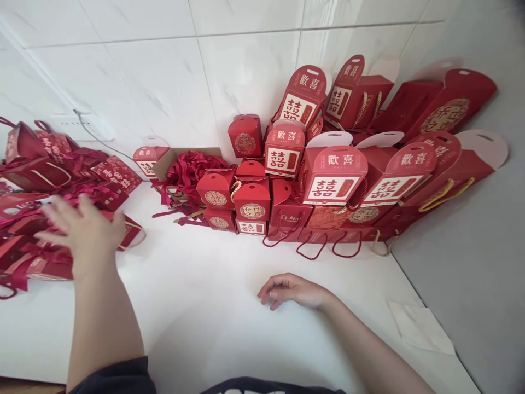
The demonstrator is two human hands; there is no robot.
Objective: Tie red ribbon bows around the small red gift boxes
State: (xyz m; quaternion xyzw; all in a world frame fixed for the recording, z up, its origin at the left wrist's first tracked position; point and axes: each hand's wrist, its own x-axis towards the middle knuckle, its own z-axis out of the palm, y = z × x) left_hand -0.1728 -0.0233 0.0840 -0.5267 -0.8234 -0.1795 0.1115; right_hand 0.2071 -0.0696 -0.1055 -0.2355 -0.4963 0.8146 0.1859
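My left hand [86, 230] is spread over a heap of red gift boxes [45, 265] at the left, some tied with magenta ribbon. Its fingers are apart and slightly blurred, and nothing shows in them. Whether it touches the boxes beneath, I cannot tell. One box with a pale cord handle [133, 232] lies just right of that hand. My right hand [293, 290] rests low over the white table [197, 295], fingers loosely curled with gaps between them and holding nothing.
Stacked red gift boxes [334, 175] with gold and red cord handles fill the back right. A cardboard box of crumpled red ribbon [194, 169] stands behind, near the tiled wall [250, 71]. A white tissue [420, 325] lies at the right; a socket with a cable [96, 137] is behind.
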